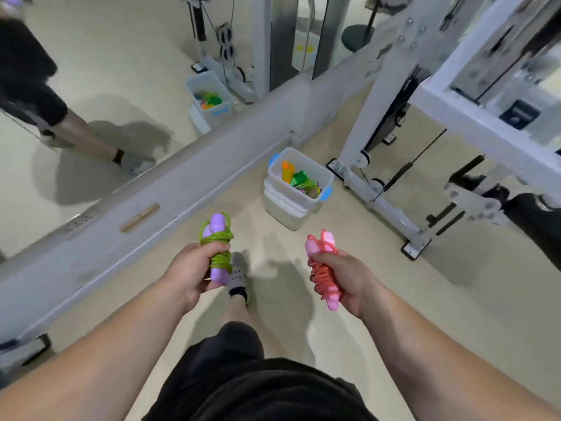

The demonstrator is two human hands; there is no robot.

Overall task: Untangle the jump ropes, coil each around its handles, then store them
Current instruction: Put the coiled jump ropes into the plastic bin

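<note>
My left hand (194,271) grips a green jump rope (219,238) coiled tightly around its purple handles, held upright. My right hand (343,278) grips a red jump rope (323,268) wound around its pink handles, tilted slightly left. Both bundles hang in the air above the beige floor, about a hand's width apart from each other. Ahead on the floor stands a white storage bin (274,208) with blue latches, holding other coiled ropes in orange and green (299,177).
A wall mirror (91,86) runs along the left above a low white ledge and reflects the bin and my legs. A white cable gym machine (394,189) stands at the right, its base feet on the floor beside the bin. My grey shoe (238,271) is below the hands.
</note>
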